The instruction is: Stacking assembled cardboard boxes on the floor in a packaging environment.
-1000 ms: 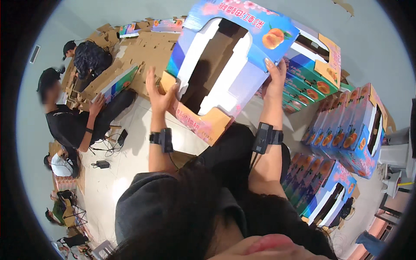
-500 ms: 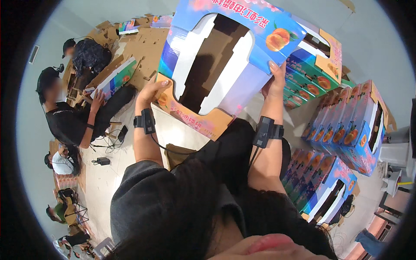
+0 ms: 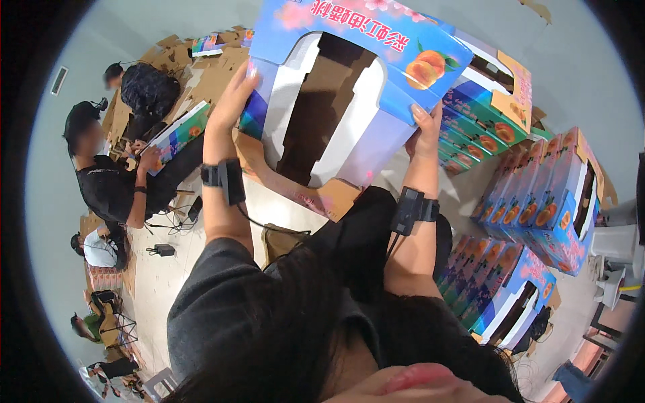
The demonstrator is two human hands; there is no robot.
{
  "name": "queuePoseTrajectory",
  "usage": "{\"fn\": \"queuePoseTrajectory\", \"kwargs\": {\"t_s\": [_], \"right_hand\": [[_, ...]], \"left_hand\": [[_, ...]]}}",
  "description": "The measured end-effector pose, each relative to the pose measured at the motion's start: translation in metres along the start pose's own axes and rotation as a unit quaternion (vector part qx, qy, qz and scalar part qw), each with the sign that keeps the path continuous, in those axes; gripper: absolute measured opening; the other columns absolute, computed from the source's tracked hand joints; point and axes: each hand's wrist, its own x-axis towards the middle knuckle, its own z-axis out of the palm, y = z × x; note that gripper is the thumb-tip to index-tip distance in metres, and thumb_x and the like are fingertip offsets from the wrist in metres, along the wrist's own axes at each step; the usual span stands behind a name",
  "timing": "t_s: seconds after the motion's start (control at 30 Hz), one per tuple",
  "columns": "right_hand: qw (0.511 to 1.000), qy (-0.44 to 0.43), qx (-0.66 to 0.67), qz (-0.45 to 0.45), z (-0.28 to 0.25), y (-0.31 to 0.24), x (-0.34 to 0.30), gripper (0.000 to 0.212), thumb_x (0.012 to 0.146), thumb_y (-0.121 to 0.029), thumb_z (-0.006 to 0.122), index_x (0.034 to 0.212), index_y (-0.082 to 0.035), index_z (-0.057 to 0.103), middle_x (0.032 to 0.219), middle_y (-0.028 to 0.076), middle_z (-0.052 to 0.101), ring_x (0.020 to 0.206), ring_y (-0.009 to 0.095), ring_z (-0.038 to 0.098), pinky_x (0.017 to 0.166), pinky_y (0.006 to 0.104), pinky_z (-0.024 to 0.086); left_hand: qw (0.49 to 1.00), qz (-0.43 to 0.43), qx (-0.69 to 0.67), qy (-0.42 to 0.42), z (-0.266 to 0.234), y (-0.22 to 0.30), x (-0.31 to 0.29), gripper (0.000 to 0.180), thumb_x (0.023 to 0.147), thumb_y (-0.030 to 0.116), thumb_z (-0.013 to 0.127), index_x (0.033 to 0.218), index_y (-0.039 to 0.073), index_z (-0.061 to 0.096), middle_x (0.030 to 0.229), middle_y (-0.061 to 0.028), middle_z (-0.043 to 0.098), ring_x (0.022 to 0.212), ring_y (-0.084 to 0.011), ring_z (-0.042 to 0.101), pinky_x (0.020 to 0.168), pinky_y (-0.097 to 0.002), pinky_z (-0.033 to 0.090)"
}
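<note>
In front of me, a printed cardboard fruit box is held up and tilted, its large cutout facing me. Blue and pink panels with peach pictures surround white inner flaps and a brown inside. My left hand is closed at the box's left side, thumb and fingertips near its upper left corner. On the other side, my right hand grips the right edge, thumb on the outer face and fingers partly hidden behind. A brown-edged near flap hangs toward my lap.
Stacks of similar boxes stand at the right: a green-blue stack, a middle stack and a nearer one. At left, a seated person handles another box. Flattened cardboard lies beyond; a black adapter is on the floor.
My left hand has moved up from the near flap to the box's left side. The box has shifted slightly left, and its near flap has tipped. My right hand keeps its grip.
</note>
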Motion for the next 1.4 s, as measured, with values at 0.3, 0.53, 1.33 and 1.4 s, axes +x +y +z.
{"fn": "queuePoseTrajectory", "kwargs": {"t_s": [0.3,0.53,1.33,1.4], "right_hand": [[0.999,-0.038,-0.008,0.028,0.002,-0.031,-0.009,0.079,0.06,-0.012,0.074,0.129,-0.002,0.037,0.117,0.011,0.052,0.108,0.021,0.051,0.093,0.0325,0.04],[0.979,-0.104,-0.129,0.115,-0.002,-0.021,-0.004,0.104,0.064,-0.025,0.08,0.141,-0.001,0.014,0.126,0.018,0.046,0.117,0.026,0.046,0.096,0.035,0.038],[0.786,-0.365,-0.408,0.286,0.018,0.07,-0.047,0.128,0.047,-0.035,0.087,0.139,0.004,0.008,0.133,0.025,0.038,0.124,0.032,0.04,0.102,0.0327,0.033],[0.806,-0.373,-0.387,0.249,0.024,0.077,-0.05,0.127,0.045,-0.029,0.088,0.139,0.003,0.009,0.13,0.026,0.04,0.12,0.031,0.043,0.099,0.0337,0.036]], "left_hand": [[0.974,-0.144,-0.172,-0.011,0.016,0.02,0.026,0.053,0.083,0.038,0.06,0.122,0.003,0.052,0.109,-0.008,0.06,0.097,-0.0153,0.057,0.085,-0.027,0.043],[0.964,-0.145,-0.213,0.068,-0.005,-0.024,0.019,0.049,0.085,0.034,0.058,0.122,0.002,0.051,0.11,-0.0082,0.06,0.095,-0.0156,0.058,0.084,-0.0263,0.044],[0.905,-0.197,-0.286,0.246,-0.066,-0.147,-0.051,0.045,0.085,0.041,0.056,0.115,0.007,0.055,0.1,-0.0061,0.064,0.085,-0.0179,0.062,0.078,-0.0289,0.048],[0.894,-0.194,-0.301,0.268,-0.082,-0.154,-0.072,0.045,0.085,0.041,0.056,0.115,0.006,0.055,0.1,-0.0061,0.064,0.085,-0.0183,0.062,0.078,-0.0299,0.049]]}}
